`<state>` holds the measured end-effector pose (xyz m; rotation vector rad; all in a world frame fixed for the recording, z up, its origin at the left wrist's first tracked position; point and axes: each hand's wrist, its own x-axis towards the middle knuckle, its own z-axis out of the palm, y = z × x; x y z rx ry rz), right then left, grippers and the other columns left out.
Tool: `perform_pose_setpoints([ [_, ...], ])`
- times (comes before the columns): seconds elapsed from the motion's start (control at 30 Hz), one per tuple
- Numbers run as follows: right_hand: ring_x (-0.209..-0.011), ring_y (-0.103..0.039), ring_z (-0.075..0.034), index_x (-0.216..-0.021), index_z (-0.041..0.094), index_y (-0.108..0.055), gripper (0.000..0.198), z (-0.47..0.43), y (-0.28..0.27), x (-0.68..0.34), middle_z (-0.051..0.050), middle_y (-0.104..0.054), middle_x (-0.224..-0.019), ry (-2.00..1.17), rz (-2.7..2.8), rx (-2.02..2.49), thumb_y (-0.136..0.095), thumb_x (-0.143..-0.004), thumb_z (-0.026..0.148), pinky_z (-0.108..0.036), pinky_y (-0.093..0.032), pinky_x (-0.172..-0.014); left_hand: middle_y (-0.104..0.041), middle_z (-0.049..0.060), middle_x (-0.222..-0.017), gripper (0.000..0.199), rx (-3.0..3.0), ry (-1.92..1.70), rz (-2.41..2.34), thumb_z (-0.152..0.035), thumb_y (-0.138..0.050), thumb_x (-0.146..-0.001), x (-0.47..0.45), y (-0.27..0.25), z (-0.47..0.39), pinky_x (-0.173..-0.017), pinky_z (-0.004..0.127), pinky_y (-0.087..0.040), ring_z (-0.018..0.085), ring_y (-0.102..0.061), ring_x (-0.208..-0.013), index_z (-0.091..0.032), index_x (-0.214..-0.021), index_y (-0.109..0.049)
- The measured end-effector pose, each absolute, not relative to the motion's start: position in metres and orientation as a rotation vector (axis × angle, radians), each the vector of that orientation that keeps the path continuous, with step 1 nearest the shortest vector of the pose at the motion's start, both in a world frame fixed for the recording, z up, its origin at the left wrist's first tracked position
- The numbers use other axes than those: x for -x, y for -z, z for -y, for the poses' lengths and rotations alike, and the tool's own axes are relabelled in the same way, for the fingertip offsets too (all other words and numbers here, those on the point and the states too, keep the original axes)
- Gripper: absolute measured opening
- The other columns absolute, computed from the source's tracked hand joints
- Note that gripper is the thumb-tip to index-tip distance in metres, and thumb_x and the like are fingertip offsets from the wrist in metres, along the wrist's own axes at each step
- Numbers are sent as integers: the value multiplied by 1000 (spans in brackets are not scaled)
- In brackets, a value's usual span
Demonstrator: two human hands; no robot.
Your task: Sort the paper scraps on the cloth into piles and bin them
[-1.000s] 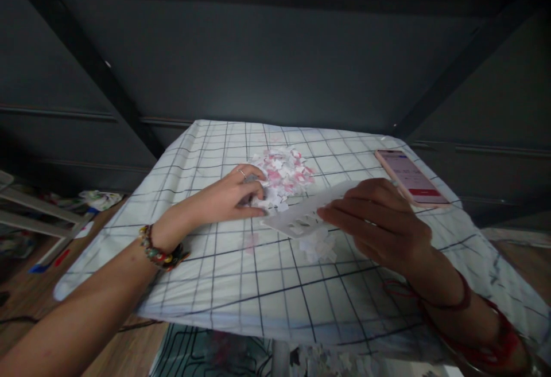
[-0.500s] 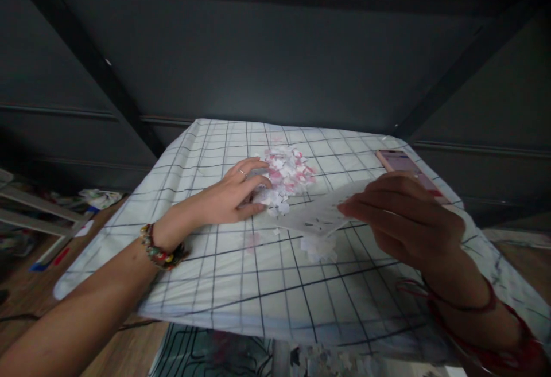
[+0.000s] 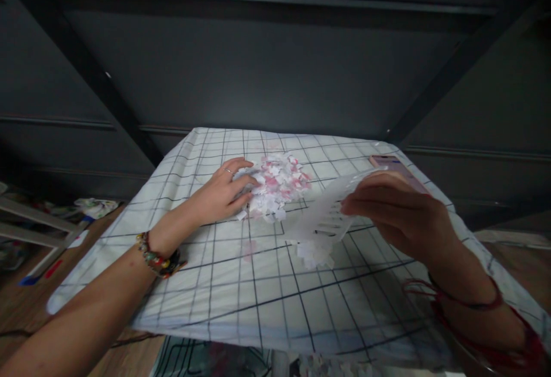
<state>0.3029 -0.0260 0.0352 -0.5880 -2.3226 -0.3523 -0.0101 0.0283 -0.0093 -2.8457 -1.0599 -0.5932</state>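
Observation:
My left hand [image 3: 222, 194] rests at the left edge of a heap of white and pink paper scraps [image 3: 279, 182]. Its fingers are apart, touching or nearly touching the scraps, and nothing is gripped. On the other side my right hand [image 3: 394, 210] pinches a thin, whitish sheet [image 3: 325, 208] with short dark marks or slits in rows. The sheet hangs tilted above the table, slightly blurred. Just under its lower edge lies a smaller pile of white scraps [image 3: 314, 253], partly covered by it.
A checked white cloth [image 3: 275, 302] covers the table. Behind my right hand lies a phone [image 3: 398, 167] in a pink case. A dark panelled wall [image 3: 258, 67] rises at the table's far edge. A pale chair or rack frame [image 3: 43, 233] stands on the floor at left.
The sheet in my right hand has tilted steeper and looks more curved. My left hand has drawn back slightly to the left, showing more scraps beside its fingers. The view has shifted a little.

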Motion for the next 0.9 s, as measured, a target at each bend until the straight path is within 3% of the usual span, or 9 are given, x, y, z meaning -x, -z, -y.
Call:
perform_pose_setpoints([
  [0.1,-74,-58,-15,-85,23,-60,24,23,-36,-309,0,-61,-79,329,2295,661,-48,-83,2,-33,-50,-66,-39,13,-126,20,2834,598,1050,-25,-43,-91,10,8,-29,-102,49,-33,30,-32,-124,-17,-104,-55],
  [0.23,-75,-57,-15,-93,22,-60,29,24,-32,-301,0,-63,-80,532,2157,683,-51,-80,-2,-31,-50,-64,-41,14,-124,20,2818,621,1088,-23,-43,-90,11,7,-30,-101,49,-35,29,-34,-123,-16,-104,-56],
  [0.43,-78,-56,-16,-97,12,-62,20,34,-26,-260,-5,-69,-83,739,2269,482,-57,-80,5,-32,-49,-65,-42,12,-123,20,2743,621,1209,-22,-43,-89,13,9,-31,-101,49,-36,29,-37,-121,-17,-104,-55],
  [0.73,-78,-56,-14,-94,12,-60,17,46,-35,-262,-5,-69,-83,511,2350,465,-53,-83,3,-31,-49,-69,-42,15,-122,24,2782,622,1178,-27,-41,-92,15,13,-31,-100,47,-37,29,-37,-121,-15,-106,-57],
  [0.9,-78,-56,-15,-97,13,-59,20,42,-29,-258,-5,-69,-84,616,2304,535,-53,-82,2,-31,-48,-65,-42,14,-123,23,2800,608,1172,-27,-41,-92,14,13,-31,-100,46,-37,28,-37,-121,-16,-106,-56],
])
